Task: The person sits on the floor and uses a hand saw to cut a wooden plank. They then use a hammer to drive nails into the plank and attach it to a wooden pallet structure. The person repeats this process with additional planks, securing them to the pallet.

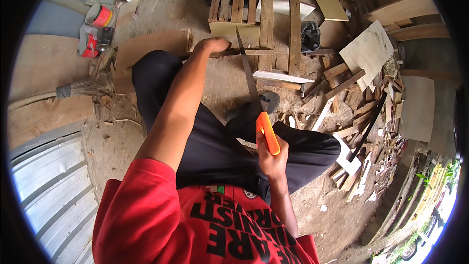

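Observation:
My right hand (271, 159) grips the orange handle of a hand saw (250, 79). Its long grey blade runs up and away to a thin wooden strip (234, 52) lying across a wooden pallet (266, 14). My left hand (211, 45) presses down on that strip, just left of the blade's tip. My black-trousered legs are below, and one dark shoe (269, 100) rests on the dirt ground beside the blade.
Scrap boards and offcuts (361, 102) are heaped at the right. A plywood sheet (370, 51) leans there. A red tape roll and cans (97, 29) sit at the upper left, near a broom (83, 88). Corrugated metal (49, 186) lies at the lower left.

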Motion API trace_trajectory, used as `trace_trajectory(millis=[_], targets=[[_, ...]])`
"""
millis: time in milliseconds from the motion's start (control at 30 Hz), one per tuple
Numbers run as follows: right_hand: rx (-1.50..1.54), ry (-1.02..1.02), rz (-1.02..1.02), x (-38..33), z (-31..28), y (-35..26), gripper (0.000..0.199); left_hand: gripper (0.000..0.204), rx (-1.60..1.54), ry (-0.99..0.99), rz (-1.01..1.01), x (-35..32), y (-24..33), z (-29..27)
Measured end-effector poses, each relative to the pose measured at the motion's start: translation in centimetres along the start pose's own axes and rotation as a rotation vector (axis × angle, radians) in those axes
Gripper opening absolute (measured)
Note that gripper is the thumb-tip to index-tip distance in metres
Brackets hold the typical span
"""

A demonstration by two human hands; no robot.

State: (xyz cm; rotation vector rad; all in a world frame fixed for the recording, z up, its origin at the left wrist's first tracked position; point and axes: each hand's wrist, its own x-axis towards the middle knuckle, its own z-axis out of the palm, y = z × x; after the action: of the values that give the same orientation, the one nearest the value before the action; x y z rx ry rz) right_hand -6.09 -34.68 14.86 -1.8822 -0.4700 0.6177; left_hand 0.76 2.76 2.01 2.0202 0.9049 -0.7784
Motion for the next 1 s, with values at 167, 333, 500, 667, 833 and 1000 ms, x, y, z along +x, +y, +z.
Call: trace_trajectory(millis=[167,333,500,667,833,1000], targets=[[-0.023,-0.023,0.047,1.0,0.7,0.1,0.030,0.043,-0.084,-0.044,0.075,0.6,-0.5,-1.1],[-0.041,-0.009,0.042,1.6,1.2,-0.7,0.028,0.042,0.176,0.432,0.403,0.7,-1.2,-0.4],[0.038,-0.027,0.086,1.3,0.5,0.9,0.021,0.047,0.376,0.274,0.291,-2.4,0.6,0.9],[0.043,-0.071,0.142,1.1,0.2,1.6,0.017,0.038,0.402,0.473,0.145,-3.2,1.4,2.3],[0.017,-0.016,0.000,-0.8,0.4,0.8,0.015,0.018,0.378,0.464,0.114,-3.0,1.8,1.9],[-0.040,0.025,-0.057,-0.3,0.8,0.5,0.017,0.023,0.370,0.513,0.130,-3.1,1.6,1.9]])
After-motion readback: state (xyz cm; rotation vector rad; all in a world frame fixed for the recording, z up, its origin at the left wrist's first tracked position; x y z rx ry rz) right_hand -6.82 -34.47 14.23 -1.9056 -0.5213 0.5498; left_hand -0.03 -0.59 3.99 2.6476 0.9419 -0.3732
